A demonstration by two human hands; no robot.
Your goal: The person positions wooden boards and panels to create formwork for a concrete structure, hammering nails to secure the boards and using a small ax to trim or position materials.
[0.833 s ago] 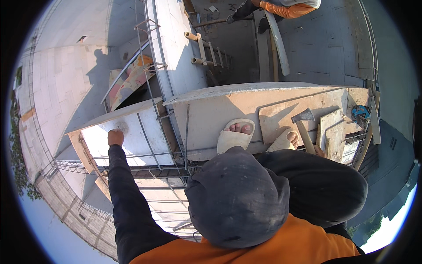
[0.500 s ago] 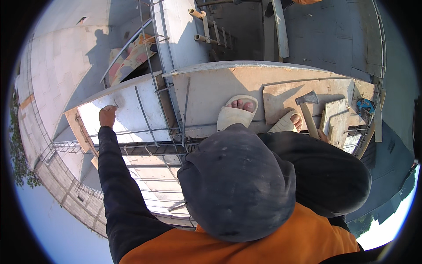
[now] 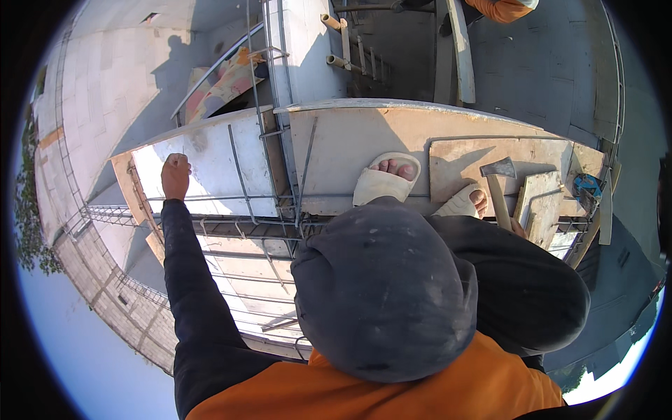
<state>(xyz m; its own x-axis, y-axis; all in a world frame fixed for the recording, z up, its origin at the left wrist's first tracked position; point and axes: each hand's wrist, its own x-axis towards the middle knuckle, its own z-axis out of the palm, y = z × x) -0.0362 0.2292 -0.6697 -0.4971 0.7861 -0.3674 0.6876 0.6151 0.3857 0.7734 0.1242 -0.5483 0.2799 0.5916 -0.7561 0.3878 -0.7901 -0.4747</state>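
Note:
My left hand [image 3: 176,176] is stretched out at the far left, closed, above a white-faced formwork panel [image 3: 210,164]. Whatever its curled fingers hold, if anything, is too small to make out. On the right, a hatchet [image 3: 499,199] stands with its metal head up and its wooden handle running down beside my knee. My right hand [image 3: 517,227] shows only as a bit of fingers at the lower end of that handle, closed around it; my knee hides the rest. A small wooden board [image 3: 540,206] lies right beside the hatchet.
My sandalled feet [image 3: 387,178] rest on a plywood panel [image 3: 329,161]. Steel rebar [image 3: 276,91] rises between the panels, and more bars cross below. A blue object [image 3: 586,189] lies far right. A bamboo ladder [image 3: 346,45] and another person's orange sleeve [image 3: 505,10] are beyond.
The whole view has shifted slightly to the right. My left hand has turned, its fingers curled up over the panel. More of the other person's sleeve shows at the top.

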